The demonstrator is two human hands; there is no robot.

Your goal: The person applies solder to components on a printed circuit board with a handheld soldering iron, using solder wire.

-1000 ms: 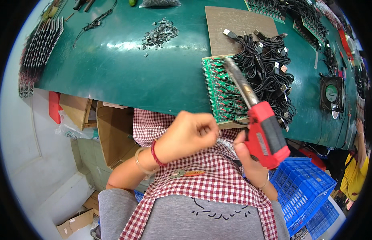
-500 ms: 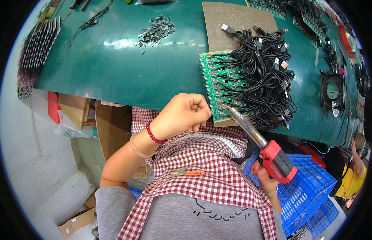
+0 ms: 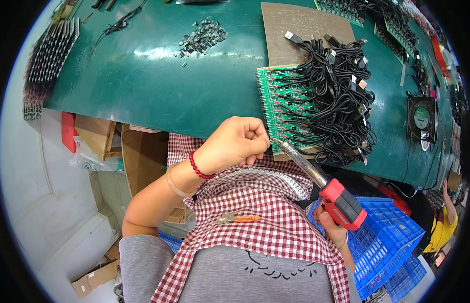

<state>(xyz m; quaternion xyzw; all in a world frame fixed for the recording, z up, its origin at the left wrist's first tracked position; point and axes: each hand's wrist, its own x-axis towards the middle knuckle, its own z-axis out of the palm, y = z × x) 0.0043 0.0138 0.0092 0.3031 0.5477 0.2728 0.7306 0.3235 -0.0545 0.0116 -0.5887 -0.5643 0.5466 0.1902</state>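
Observation:
My right hand [image 3: 330, 222] grips a red and black soldering gun [image 3: 343, 204]. Its metal barrel slants up and left, with the tip at the lower left corner of a green circuit board panel [image 3: 281, 108]. Close to that corner, my left hand [image 3: 241, 142] is closed in a pinch beside the board's pin-lined edge. What its fingertips hold, if anything, is too small to make out. Black USB cables [image 3: 336, 96] lie bundled over the panel's right side, their red and black wire ends running to the board.
A brown board [image 3: 300, 22] lies partly under the panel. Small dark components [image 3: 203, 36] are heaped on the green table [image 3: 144, 81]. Pin-covered boards [image 3: 50, 65] stand stacked at left, a black fan [image 3: 422, 118] at right. Blue crates [image 3: 386, 242] sit below; a person in yellow [image 3: 441, 230] is beyond.
The soldering gun has shifted left and slightly down, bringing its tip nearer my left fingertips at the board's edge. The left hand keeps its pinch. The whole view has shifted slightly.

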